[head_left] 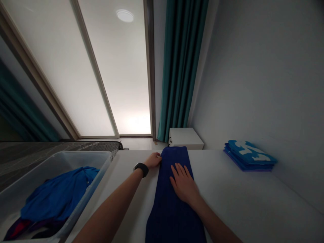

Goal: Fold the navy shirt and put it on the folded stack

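A dark blue garment (174, 202) lies in a long, narrow folded strip on the white table, running away from me. Its near end widens and leaves the bottom of the view. My left hand (153, 160), with a black watch (141, 169) on the wrist, is at the far left edge of the strip, its fingers closed on the fabric edge; the fingertips are partly hidden. Flat on top of the garment, right of its middle, rests my right hand (184, 184), fingers stretched out and holding nothing.
A translucent plastic bin (101, 165) at the left holds crumpled clothes, a bright blue one (60, 192) on top. Folded blue garments (249, 155) are stacked at the right by the wall. Beyond the white table (235, 206) stand a small white cabinet (187, 136) and a teal curtain (183, 67).
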`<state>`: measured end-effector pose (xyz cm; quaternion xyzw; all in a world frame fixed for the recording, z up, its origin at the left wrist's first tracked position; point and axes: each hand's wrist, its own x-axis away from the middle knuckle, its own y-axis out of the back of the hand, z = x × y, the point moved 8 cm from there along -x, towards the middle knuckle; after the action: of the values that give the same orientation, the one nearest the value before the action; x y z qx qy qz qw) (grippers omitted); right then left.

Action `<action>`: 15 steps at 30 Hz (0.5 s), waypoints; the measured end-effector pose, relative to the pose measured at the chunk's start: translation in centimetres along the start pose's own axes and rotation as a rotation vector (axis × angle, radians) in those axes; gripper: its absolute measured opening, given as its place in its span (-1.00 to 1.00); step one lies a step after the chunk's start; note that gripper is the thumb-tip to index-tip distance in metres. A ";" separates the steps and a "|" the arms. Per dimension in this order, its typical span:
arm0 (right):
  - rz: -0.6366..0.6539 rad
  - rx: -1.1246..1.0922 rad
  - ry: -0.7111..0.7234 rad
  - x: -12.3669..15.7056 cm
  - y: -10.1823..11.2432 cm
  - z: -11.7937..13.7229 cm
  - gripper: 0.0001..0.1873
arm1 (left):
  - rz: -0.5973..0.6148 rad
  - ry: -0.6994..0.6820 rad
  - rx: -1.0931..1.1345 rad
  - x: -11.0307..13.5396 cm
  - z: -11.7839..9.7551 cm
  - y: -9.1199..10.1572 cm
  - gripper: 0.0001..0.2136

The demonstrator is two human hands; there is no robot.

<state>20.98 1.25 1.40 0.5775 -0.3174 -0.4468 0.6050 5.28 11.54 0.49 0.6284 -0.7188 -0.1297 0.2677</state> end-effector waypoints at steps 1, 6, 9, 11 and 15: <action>-0.002 0.000 -0.003 0.0 0.0 0.0 -0.38 | 0.011 0.011 -0.015 -0.5 -0.1 0.0 -0.78; -0.008 -0.003 -0.004 0.1 0.2 0.1 -0.39 | 0.043 0.034 -0.060 -2.0 -0.4 -0.2 -0.84; -0.013 -0.009 -0.006 0.1 0.4 0.2 -0.39 | 0.031 0.024 -0.051 -2.3 -0.5 -0.3 -0.86; -0.015 -0.013 -0.008 0.0 0.4 0.2 -0.39 | 0.018 0.012 -0.033 -2.4 -0.7 -0.4 -0.87; -0.009 -0.021 -0.008 0.0 0.3 0.1 -0.39 | 0.010 -0.002 0.032 -2.3 -1.0 -0.7 -0.94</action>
<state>20.91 1.16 1.72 0.5708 -0.3123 -0.4552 0.6078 6.52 13.76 0.42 0.6288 -0.7242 -0.1172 0.2576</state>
